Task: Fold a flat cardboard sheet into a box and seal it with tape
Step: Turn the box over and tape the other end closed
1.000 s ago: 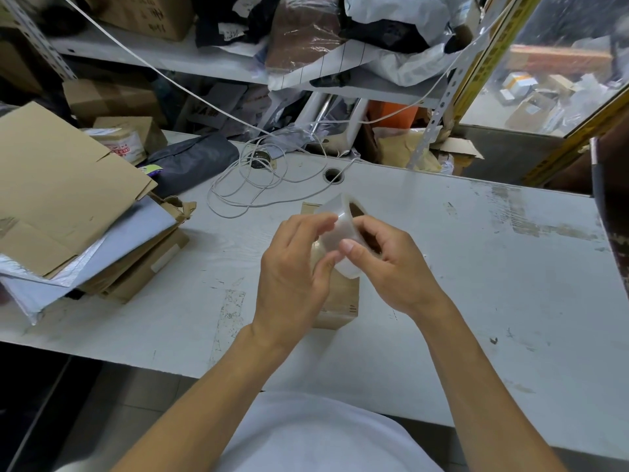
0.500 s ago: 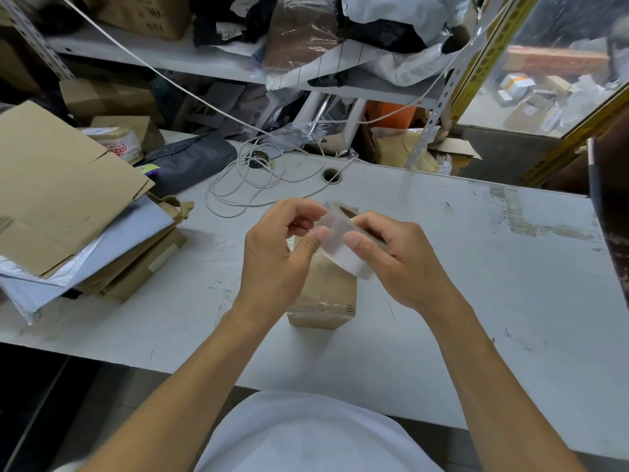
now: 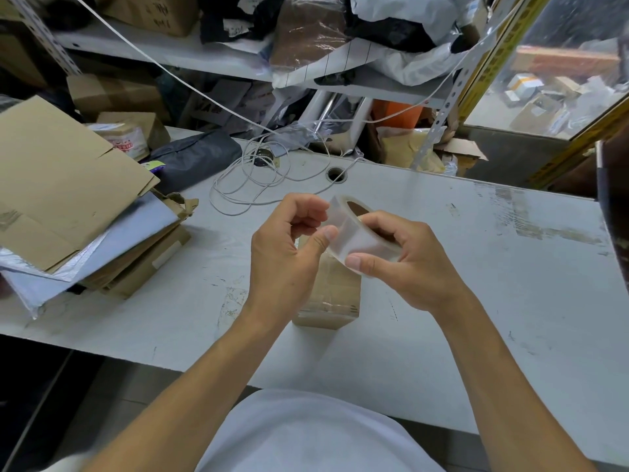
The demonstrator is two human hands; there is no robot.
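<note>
Right hand (image 3: 405, 257) grips the clear tape roll (image 3: 360, 236) above the folded box (image 3: 328, 294) — left hand (image 3: 289, 250), thumb on the roll's face, presumably feeling for the tape end

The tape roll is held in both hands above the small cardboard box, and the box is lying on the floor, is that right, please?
Not quite. In the head view the small cardboard box stands on the white table, not on the floor. The rest holds: the tape roll is held above it by the left hand and the right hand.
</note>
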